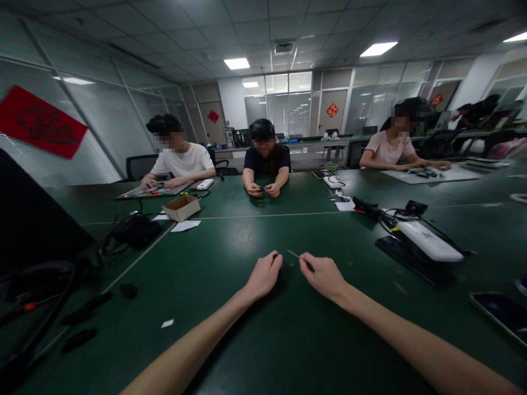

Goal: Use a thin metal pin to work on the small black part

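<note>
Thin strip (293, 254), blurred, over the bench (230, 241)
The right hand (324, 275) is clamped on the strip, whose free end points toward the left hand (265, 274). The left hand is curled; whether it grips anything cannot be told. The frame edge cuts off a phone (500, 314).

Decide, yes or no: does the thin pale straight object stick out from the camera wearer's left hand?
No, the thin pale straight object juts from the right hand.
</note>
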`<move>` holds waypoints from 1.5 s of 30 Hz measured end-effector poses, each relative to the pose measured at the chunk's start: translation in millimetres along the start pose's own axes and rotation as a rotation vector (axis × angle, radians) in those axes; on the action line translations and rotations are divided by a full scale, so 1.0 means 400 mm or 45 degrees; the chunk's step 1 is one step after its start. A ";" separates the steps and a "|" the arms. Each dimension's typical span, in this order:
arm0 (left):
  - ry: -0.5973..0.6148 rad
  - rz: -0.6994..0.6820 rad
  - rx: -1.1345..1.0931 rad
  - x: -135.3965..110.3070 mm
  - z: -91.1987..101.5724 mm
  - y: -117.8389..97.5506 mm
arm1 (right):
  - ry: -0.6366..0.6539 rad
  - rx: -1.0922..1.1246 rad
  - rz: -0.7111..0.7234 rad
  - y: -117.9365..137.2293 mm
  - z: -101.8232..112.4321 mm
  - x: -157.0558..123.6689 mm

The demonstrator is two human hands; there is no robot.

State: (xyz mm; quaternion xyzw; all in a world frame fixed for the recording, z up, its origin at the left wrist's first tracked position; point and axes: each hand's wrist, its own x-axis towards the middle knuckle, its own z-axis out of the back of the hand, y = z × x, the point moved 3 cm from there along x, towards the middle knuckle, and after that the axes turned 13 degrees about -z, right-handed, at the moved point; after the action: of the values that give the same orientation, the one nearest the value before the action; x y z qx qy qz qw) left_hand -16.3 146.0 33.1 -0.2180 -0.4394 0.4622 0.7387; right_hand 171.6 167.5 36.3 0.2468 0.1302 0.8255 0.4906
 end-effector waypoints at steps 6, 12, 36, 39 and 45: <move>-0.059 0.049 -0.072 -0.005 0.006 -0.006 | 0.024 0.065 -0.002 -0.015 0.007 0.024; -0.048 0.042 -0.081 0.001 0.011 0.002 | 0.161 0.010 0.278 0.023 0.007 0.004; -0.083 -0.028 0.042 0.002 0.008 0.003 | 0.146 -0.082 0.390 0.025 0.002 -0.001; -0.097 -0.022 0.064 0.001 0.008 -0.001 | 0.132 -0.119 0.375 0.024 0.002 -0.003; -0.109 -0.036 0.107 -0.005 0.006 -0.010 | 0.068 -0.248 0.380 0.031 0.006 -0.013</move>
State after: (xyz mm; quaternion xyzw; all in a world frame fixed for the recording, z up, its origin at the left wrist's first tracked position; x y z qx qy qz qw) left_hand -16.8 142.3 36.3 -0.1606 -0.4538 0.4788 0.7341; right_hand 165.5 157.0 42.7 0.1927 0.0243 0.9041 0.3805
